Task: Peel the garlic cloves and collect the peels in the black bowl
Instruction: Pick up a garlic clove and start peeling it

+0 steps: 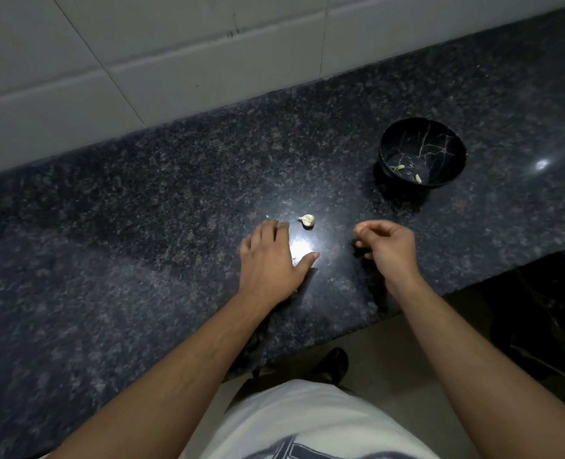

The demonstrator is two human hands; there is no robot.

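Dark speckled granite forms the counter (142, 207), which runs diagonally across the head view with pale wall tiles (142, 61) behind it. One garlic clove (307, 220) lies on the counter in a bright patch of reflected light, roughly at the centre of the surface. It is partly covered in whitish skin and touches neither hand.

Left hand (271, 260): palm down on the counter just beside and below the clove, fingers extended and spread, thumb out to the right. It holds nothing. The fingertips lie close to the clove without contact.

Right hand (387, 248): raised slightly to the right of the clove, fingers curled inward, thumb and forefinger drawn together at the tip. Whether a scrap of peel is pinched there cannot be determined; the area is too small and dim.

Black bowl (421, 153): stands upright on the counter, up and to the right of the right hand, well apart from the clove. Its inner wall carries thin pale vein markings. At least two small pale peels (417, 178) rest on its floor.

Below the counter edge, a white garment (307, 422) and a dark shoe (335, 362) on a light floor are visible.
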